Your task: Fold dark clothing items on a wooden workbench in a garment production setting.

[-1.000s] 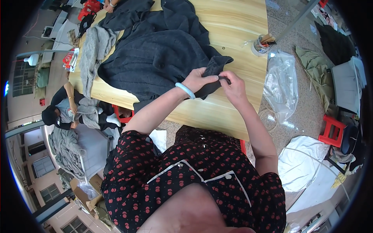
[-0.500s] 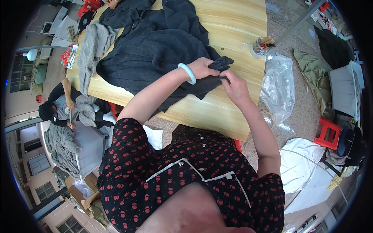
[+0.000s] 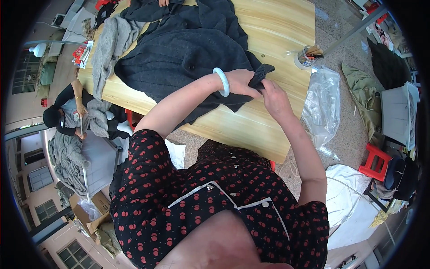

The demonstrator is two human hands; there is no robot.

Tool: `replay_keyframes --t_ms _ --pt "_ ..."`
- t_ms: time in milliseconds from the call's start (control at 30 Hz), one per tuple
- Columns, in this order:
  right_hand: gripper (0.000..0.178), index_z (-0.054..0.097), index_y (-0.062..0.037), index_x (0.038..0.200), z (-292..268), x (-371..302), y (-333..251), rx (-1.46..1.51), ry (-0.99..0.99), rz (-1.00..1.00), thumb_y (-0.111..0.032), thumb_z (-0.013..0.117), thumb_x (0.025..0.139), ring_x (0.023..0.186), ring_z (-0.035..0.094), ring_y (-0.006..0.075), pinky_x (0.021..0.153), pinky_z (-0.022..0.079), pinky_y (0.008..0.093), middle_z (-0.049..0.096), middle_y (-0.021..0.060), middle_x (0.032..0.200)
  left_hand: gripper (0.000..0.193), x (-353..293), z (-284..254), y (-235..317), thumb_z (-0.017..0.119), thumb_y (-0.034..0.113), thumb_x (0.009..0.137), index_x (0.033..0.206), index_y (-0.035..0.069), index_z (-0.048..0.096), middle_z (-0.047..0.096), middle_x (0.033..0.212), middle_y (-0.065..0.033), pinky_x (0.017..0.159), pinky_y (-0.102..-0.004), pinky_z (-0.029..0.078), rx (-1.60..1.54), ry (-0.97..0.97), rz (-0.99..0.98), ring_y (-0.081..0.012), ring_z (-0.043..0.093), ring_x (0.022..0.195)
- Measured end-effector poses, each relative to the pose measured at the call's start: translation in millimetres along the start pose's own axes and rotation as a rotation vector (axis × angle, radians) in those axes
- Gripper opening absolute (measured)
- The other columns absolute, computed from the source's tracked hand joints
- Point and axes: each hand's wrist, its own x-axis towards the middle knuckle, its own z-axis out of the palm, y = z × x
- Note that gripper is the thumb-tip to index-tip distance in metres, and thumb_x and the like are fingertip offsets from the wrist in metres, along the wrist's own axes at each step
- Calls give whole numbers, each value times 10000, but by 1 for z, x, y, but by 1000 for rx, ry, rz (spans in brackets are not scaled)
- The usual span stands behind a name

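Note:
A dark charcoal knit garment lies spread over the wooden table. At its right end, a narrow part like a cuff or sleeve end sticks up between my hands. My left hand, below a pale bangle, is closed on that cloth, thumb toward the right hand. Close against it, my right hand pinches the same cloth with thumb and fingers. The fingertips partly hide each other, and the exact fold between them is not clear.
A grey knit piece lies at the table's left. A tool cup stands near the right edge, above a clear plastic bag. One co-worker sits at left with grey knitwear; another person's hand touches dark cloth at the far edge.
Both hands have shifted slightly right, and the cloth strip stretched below them has dropped away or been folded in. The far person's hand has moved right. The view has shifted a little.

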Motion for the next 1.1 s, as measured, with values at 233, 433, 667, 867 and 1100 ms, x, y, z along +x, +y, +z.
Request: replay_keyframes --t_ms 233,433,667,867,1100 --pt "132 450 -2 906 3 1 -3 42 -16 -5 -16 454 774 789 501 371 648 412 419 503 194 839 367 -9 26 -1 581 305 704 718 -60 539 558 751 -244 688 -406 428 112 375 57 -375 537 758" --pt "132 439 21 893 5 3 -2 26 10 23 21 433 761 792 492 384 654 398 427 494 213 837 257 -9 37 -2 524 208 702 683 -49 519 550 739 -238 676 -419 433 158 497 56 -377 533 742" --pt "136 447 13 898 -6 4 3 92 -111 -48 15 463 764 767 535 311 641 412 387 526 170 834 210 -17 26 -9 526 165 703 759 -38 532 560 747 -223 653 -401 433 32 307 151 -370 539 736" --pt "206 485 -11 965 -3 2 -4 848 -67 416 -92 561 791 747 485 39 674 415 218 535 -1 838 203 -21 13 -9 600 84 710 842 -31 499 584 759 -162 630 -308 442 -177 347 193 -239 581 682" --pt "277 489 3 1035 -18 -4 -9 874 -329 450 -91 567 787 767 497 49 710 413 201 552 2 880 349 -30 45 2 672 96 623 901 20 474 548 848 -149 713 -347 432 -24 661 151 -287 542 825"
